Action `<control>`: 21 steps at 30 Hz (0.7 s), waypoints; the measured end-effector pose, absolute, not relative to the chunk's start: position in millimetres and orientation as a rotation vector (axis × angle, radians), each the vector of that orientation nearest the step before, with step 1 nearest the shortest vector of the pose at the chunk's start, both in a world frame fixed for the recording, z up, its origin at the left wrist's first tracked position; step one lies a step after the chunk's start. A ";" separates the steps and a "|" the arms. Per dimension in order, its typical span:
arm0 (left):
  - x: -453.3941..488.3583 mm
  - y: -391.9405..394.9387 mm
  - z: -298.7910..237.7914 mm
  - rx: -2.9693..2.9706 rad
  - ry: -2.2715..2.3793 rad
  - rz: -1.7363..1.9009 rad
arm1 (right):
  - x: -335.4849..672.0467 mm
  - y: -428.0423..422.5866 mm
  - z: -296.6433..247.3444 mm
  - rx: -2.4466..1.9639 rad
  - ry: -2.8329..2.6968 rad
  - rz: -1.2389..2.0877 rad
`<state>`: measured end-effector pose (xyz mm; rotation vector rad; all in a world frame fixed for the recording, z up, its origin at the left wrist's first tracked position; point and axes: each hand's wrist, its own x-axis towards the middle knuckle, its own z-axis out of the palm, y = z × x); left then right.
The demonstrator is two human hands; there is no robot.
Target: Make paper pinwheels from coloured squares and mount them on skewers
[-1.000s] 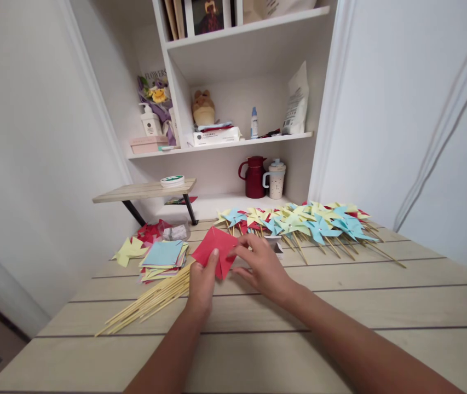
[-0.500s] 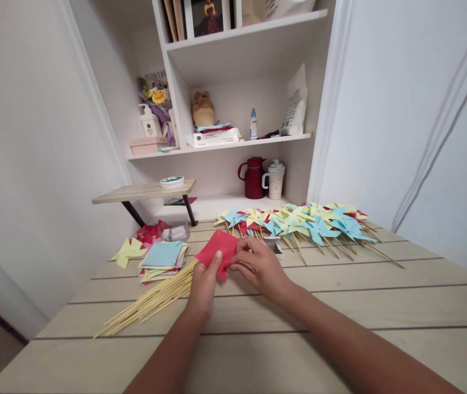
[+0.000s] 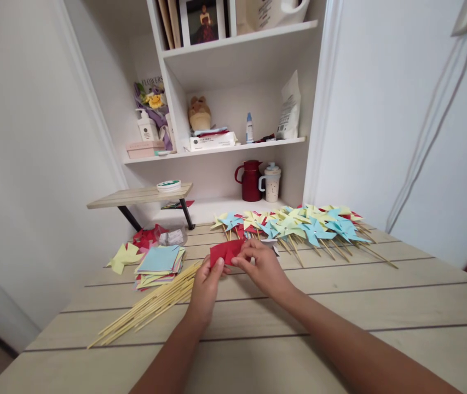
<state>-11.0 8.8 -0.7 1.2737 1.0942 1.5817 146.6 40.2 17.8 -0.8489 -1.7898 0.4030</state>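
Note:
A red sheet of paper [image 3: 225, 251] is held between both hands above the table, its upper edge bent over. My left hand [image 3: 207, 282] is closed on its lower left side, thumb on the front face. At the right edge, my right hand [image 3: 261, 265] pinches the paper between thumb and fingers. Thin wooden sticks [image 3: 151, 303] lie in a bundle left of my left hand. Beyond them is a stack of coloured paper squares [image 3: 159, 260], a blue one on top. Behind my right hand lie several finished paper pinwheels [image 3: 290, 225] on sticks.
A yellow folded pinwheel [image 3: 124, 258], red paper pieces [image 3: 149, 235] and a clear plastic container [image 3: 171, 237] lie at the left. A small raised stand [image 3: 143, 195] is behind them. A red jug [image 3: 252, 180] and a lidded cup [image 3: 272, 183] stand at the back.
The red paper has gone from a broad, diamond-like face to a narrower, bent strip shape. Both hands keep hold of it, and the view has shifted slightly.

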 end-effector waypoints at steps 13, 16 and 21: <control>-5.3 3.2 9.4 0.963 0.821 1.546 | 146.7 43.1 15.6 -0.873 -1.790 0.449; -7.0 4.5 10.1 0.883 0.833 1.561 | 145.3 43.1 14.4 -0.857 -1.798 0.452; -14.8 10.1 5.5 0.727 0.843 1.629 | 147.1 39.9 19.3 -0.819 -1.815 0.434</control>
